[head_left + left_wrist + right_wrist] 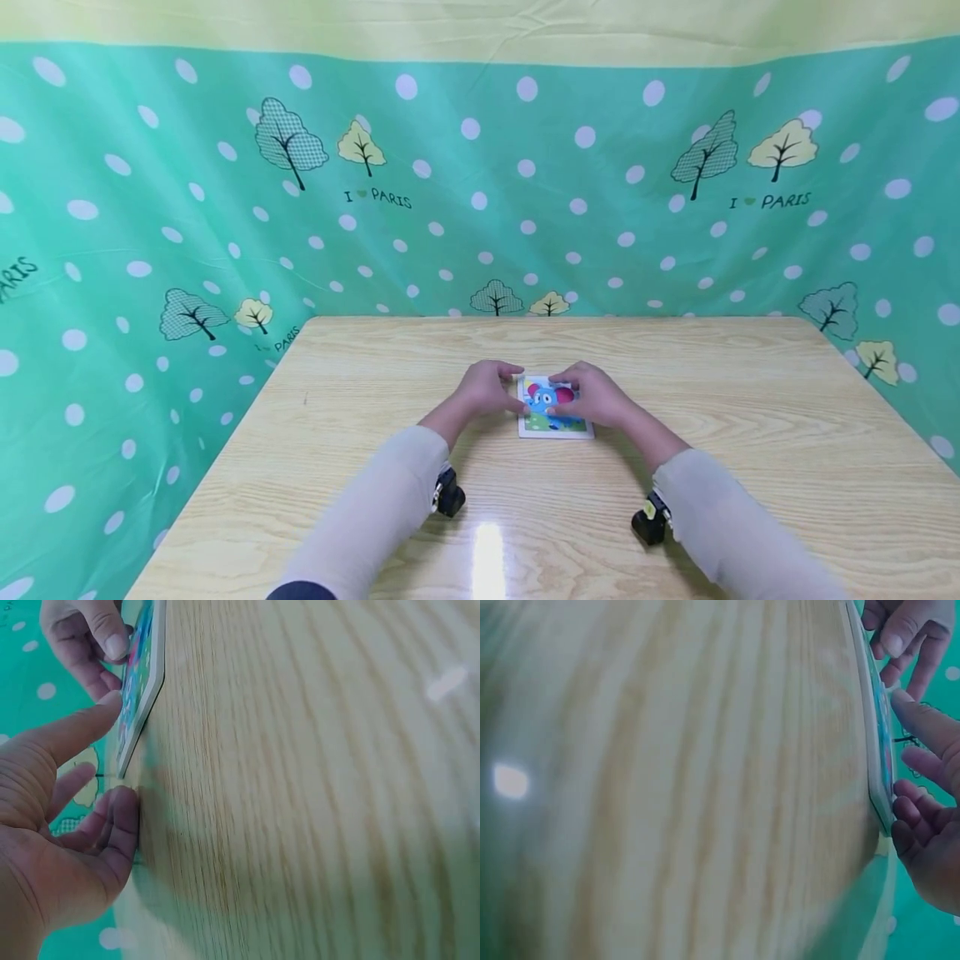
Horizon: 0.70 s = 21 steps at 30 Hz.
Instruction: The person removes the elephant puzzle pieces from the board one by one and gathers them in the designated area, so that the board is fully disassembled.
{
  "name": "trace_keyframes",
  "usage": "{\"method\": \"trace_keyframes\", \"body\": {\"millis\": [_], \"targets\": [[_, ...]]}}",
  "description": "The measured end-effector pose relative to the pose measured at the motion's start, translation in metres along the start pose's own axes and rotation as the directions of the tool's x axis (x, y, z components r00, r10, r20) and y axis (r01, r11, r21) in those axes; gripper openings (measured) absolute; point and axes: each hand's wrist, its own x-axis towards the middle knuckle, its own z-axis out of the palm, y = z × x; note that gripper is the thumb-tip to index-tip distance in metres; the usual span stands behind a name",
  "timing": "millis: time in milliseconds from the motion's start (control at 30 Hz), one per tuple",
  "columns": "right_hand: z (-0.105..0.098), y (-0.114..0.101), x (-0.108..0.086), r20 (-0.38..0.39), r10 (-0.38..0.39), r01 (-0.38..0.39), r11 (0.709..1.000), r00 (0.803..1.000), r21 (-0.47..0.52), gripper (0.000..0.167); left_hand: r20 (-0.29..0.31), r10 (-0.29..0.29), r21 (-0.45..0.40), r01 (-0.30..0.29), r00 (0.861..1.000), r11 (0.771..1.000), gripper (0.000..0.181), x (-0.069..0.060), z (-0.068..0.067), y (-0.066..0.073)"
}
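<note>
A small flat picture board [531,433] with a white border lies on the table, showing a cartoon blue elephant with red ears. At its left side is my left hand [486,388], its thumb reaching over the board's edge at the picture. The other fingers of that hand [60,847] are bent loosely beside the board in the left wrist view. My right hand [596,396] lies over the board's right side, thumb and fingertips spread on the picture and covering part of it. Seen edge-on in the right wrist view, the board [877,742] is thin and flat.
The board rests on a light wood-grain table [337,467]. Behind and to the sides hangs a green dotted cloth [420,250] with printed trees. Small black cameras [450,493] are strapped to both wrists. A bright light reflection shows on the near tabletop.
</note>
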Motion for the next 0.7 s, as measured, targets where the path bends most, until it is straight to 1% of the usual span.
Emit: {"method": "trace_keyframes", "body": {"millis": [200,500,700], "targets": [[0.002,0.001,0.001,-0.007,0.030,-0.030,0.999,1.000,0.036,0.054,-0.009,0.003,-0.006,-0.003,1.000,1.000,0.066,0.007,0.006,-0.002],[0.005,0.003,0.001,-0.025,0.051,-0.050,0.998,0.998,0.041,0.052,-0.028,0.004,-0.008,-0.004,1.000,1.000,0.067,0.010,0.011,-0.006],[0.006,0.003,0.003,-0.022,0.082,-0.080,0.994,0.996,0.075,0.052,-0.024,0.017,0.035,-0.016,1.000,0.999,0.063,0.011,0.009,-0.012]]}}
